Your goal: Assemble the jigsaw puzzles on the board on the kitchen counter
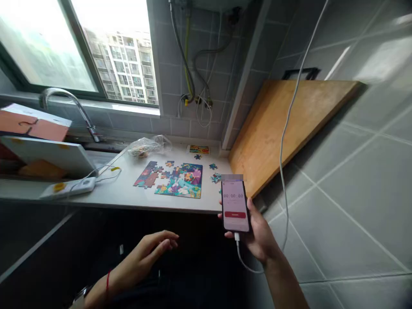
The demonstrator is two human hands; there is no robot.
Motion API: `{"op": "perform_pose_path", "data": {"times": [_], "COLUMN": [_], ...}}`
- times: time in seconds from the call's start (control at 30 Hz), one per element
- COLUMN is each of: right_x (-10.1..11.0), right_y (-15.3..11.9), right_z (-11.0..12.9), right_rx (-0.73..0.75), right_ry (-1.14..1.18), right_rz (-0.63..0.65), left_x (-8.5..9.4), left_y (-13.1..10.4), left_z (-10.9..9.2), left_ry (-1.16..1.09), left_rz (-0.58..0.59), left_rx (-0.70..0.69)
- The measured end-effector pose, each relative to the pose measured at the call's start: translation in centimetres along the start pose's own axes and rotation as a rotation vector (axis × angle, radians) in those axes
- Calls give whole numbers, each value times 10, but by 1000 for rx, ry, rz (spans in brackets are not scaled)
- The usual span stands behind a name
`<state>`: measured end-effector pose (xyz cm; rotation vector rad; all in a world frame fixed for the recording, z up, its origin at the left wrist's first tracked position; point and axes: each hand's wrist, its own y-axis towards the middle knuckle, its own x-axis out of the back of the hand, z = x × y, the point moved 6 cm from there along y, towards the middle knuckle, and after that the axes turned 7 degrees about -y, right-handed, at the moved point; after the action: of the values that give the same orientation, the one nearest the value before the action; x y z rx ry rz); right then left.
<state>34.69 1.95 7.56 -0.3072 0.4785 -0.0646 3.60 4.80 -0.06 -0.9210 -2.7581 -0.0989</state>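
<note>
My right hand (259, 231) holds a phone (235, 221) upright, its pinkish screen showing 00:00:00 above a red button; a white cable is plugged into its lower end. My left hand (157, 246) hangs in front of the counter, holding nothing, with fingers slightly bent and the thumb apart. Beyond the hands, a partly joined jigsaw puzzle (183, 182) lies on the white counter (119, 195), with a smaller joined section (146, 176) at its left. Loose pieces (213, 166) lie to the right, one group partly behind the phone.
A clear plastic bag (151, 146) with pieces inside and a small picture card (199, 149) sit farther back. A power strip (69, 187), boxes (48, 152) and a faucet (72, 98) are at left. A wooden board (289, 124) leans at right behind a hanging cable (283, 146).
</note>
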Motion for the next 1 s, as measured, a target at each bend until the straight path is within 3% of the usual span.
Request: {"op": "perform_pose_path", "data": {"times": [0.2,0.33,0.5,0.7,0.83,1.0], "right_x": [17,35,59,87,100,113], "right_y": [2,-14,-45,-69,-65,-41], "right_z": [-15,-29,-28,-23,-17,-4], "right_rx": [-82,-166,-214,-254,-230,-214], "right_ry": [-98,-109,-173,-245,-287,-333], "right_rz": [-119,-287,-532,-794,-844,-865], "left_x": [26,59,122,187,204,205], "left_y": [17,18,33,76,106,120], "left_z": [4,19,32,34,43,63], "left_ry": [69,114,209,350,502,651], "left_rz": [11,-21,-233,-547,-666,-746], "left_rx": [-79,-135,-290,-479,-549,-486]}}
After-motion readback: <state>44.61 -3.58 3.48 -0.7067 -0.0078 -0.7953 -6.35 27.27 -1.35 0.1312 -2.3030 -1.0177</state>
